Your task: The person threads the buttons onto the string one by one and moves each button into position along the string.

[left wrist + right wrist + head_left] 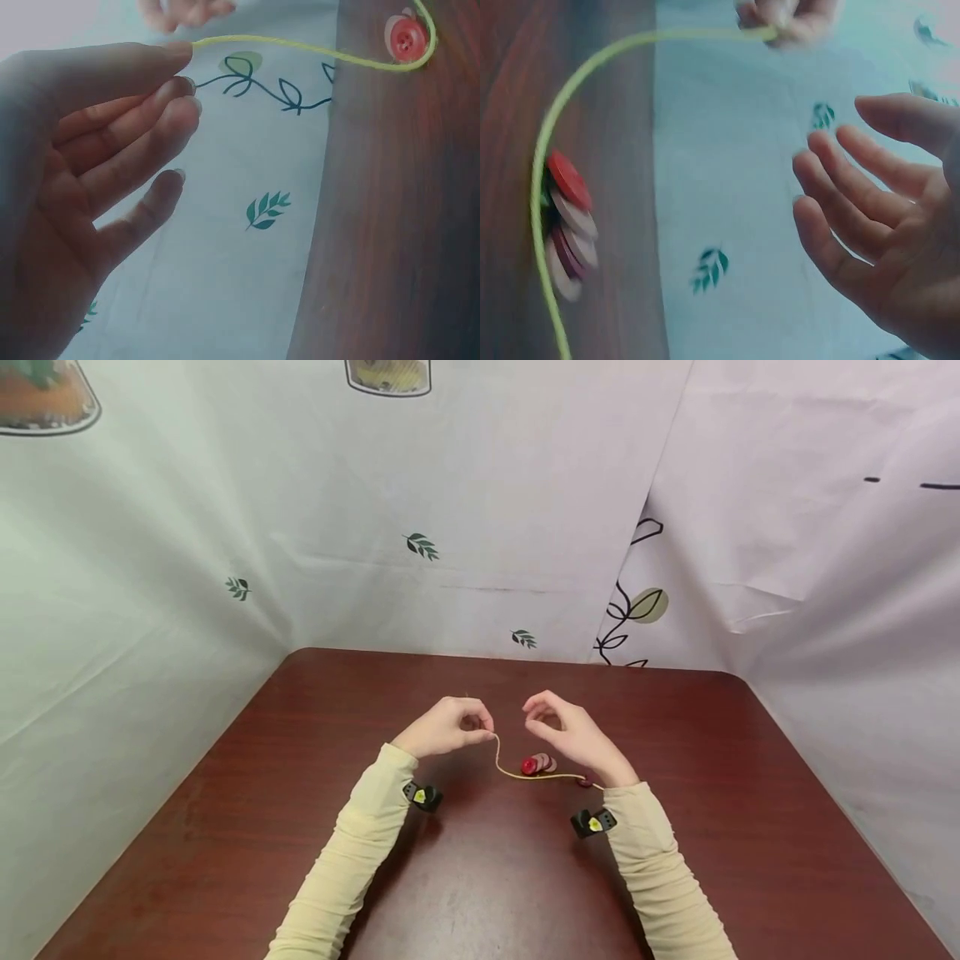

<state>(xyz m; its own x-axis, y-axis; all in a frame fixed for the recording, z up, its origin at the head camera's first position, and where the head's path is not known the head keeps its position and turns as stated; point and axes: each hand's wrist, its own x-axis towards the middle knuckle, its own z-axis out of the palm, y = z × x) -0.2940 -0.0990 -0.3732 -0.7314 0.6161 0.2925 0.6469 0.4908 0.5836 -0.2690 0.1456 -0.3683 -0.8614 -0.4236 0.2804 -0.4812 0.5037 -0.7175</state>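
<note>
My left hand pinches one end of a thin yellow cord between thumb and fingertips above the table. From there the cord drops and runs right along the tabletop, past a leaning row of buttons. A red button is at the front of that row, with pale pink buttons and a dark red one behind it. Farther right, another dark red button lies at the cord, below my right wrist. My right hand hovers opposite the left, fingers loosely bent, thumb apart, holding nothing.
The brown wooden table has rounded far corners. White printed sheeting hangs behind it and along both sides. Dark wrist cameras are strapped over the pale sleeves.
</note>
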